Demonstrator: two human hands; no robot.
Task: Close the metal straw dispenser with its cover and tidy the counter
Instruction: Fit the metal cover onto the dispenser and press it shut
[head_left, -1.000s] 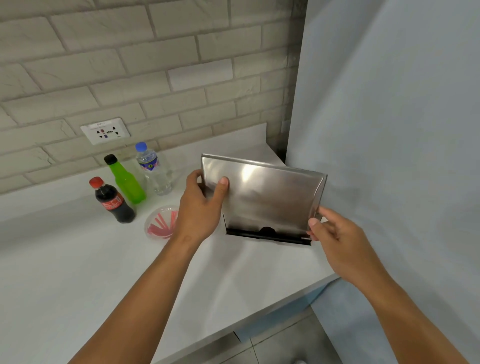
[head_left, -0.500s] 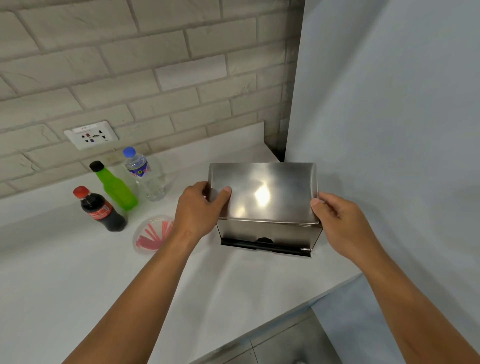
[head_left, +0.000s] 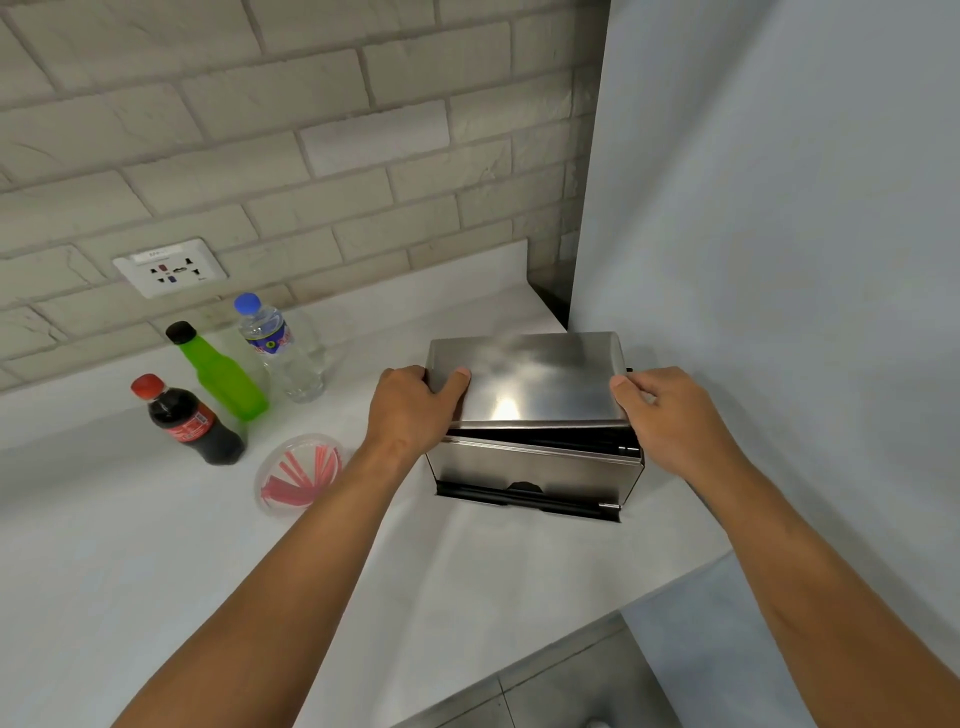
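Observation:
The metal straw dispenser (head_left: 535, 470) stands on the white counter (head_left: 156, 571) near the right wall, with a black tray along its front base. Its shiny metal cover (head_left: 530, 379) lies flat over the top. A dark gap shows between the cover's front edge and the box, with black straws visible inside. My left hand (head_left: 413, 408) grips the cover's left edge, thumb on top. My right hand (head_left: 670, 415) grips its right edge.
Left of the dispenser lies a clear plastic lid (head_left: 301, 475) holding several red straw pieces. Behind it stand a cola bottle (head_left: 189, 421), a green bottle (head_left: 221, 376) and a water bottle (head_left: 280, 353). A wall socket (head_left: 169, 267) sits in the brick wall.
The cover went from upright in front of me to lying flat on top of the dispenser. Both hands moved down with it and still hold its side edges.

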